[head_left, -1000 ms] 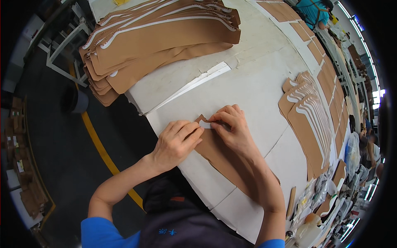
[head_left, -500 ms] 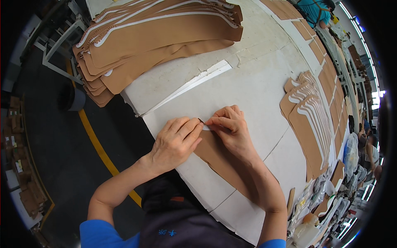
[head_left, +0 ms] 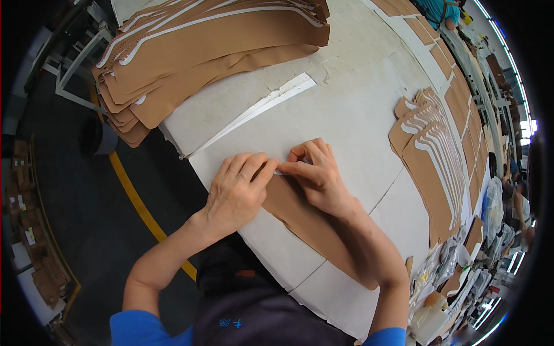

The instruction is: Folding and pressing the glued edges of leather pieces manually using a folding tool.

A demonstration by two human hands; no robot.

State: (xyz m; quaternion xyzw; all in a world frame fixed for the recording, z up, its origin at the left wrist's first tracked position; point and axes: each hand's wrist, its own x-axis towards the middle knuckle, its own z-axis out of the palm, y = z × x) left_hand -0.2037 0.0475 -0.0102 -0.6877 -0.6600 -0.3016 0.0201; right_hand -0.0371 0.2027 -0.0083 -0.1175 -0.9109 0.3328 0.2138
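A brown, leather-like panel (head_left: 311,222) lies on the white worktable in front of me, running from my fingertips down toward the lower right under my right forearm. At its far end, a narrow white edge strip (head_left: 281,173) shows between my hands. My left hand (head_left: 238,187) rests over the panel's far left corner, its fingers curled and the thumb and forefinger pressed at the edge. Close beside it, my right hand (head_left: 320,176) pinches the same edge between thumb and fingers. The fingertips of the two hands nearly meet, and they hide the exact spot they press.
A large pile of brown panels with white edging (head_left: 231,43) lies at the far left. A fanned stack of similar panels (head_left: 430,155) is on the right. A folded white strip (head_left: 259,109) lies beyond my hands. Plastic bags (head_left: 430,282) and a whitish bottle (head_left: 428,320) crowd the right edge.
The whole view has shifted slightly. My hands stay at the panel's far edge with the fingertips drawn in closer; a small dark bit seen between them earlier is now hidden.
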